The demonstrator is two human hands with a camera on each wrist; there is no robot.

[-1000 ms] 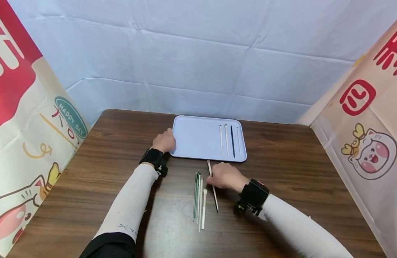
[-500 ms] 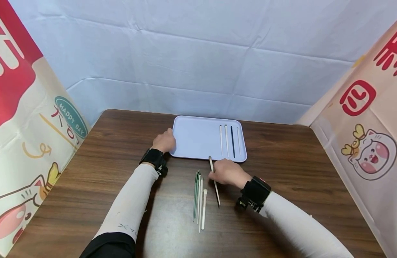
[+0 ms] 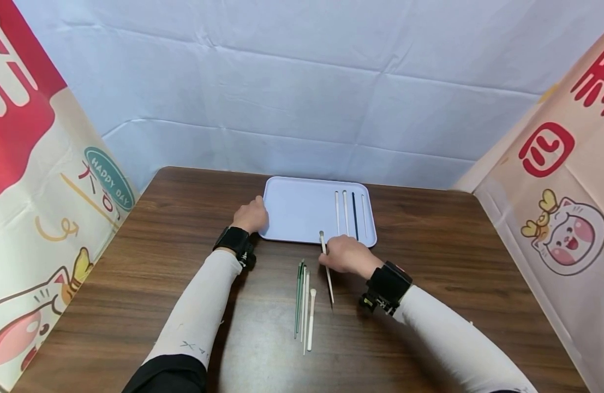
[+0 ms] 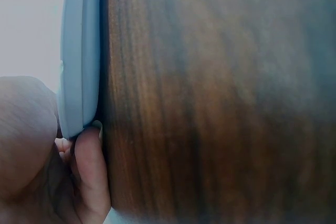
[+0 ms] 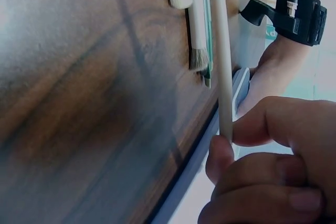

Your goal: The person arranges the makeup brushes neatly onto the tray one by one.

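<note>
A pale blue tray (image 3: pixel 297 210) lies at the back of a brown wooden table (image 3: pixel 159 256). My left hand (image 3: pixel 253 214) grips the tray's near left corner; in the left wrist view my fingers (image 4: pixel 90 174) curl under the tray rim (image 4: pixel 79 77). My right hand (image 3: pixel 333 257) pinches a thin white brush (image 3: pixel 327 270) just in front of the tray's near edge, its far tip over the rim. The right wrist view shows the brush handle (image 5: pixel 222 61) held between my fingertips (image 5: pixel 257 129). Several thin sticks (image 3: pixel 350 213), white and one dark, lie side by side in the tray's right part.
A bunch of thin brushes (image 3: pixel 304 303), green and white, lies on the table near the front, left of my right hand. White cloth hangs behind the table and printed banners (image 3: pixel 46 180) stand at both sides.
My right hand has lifted the white brush off the table and carried it away from me towards the tray's near edge. The left hand has kept its grip on the tray.
</note>
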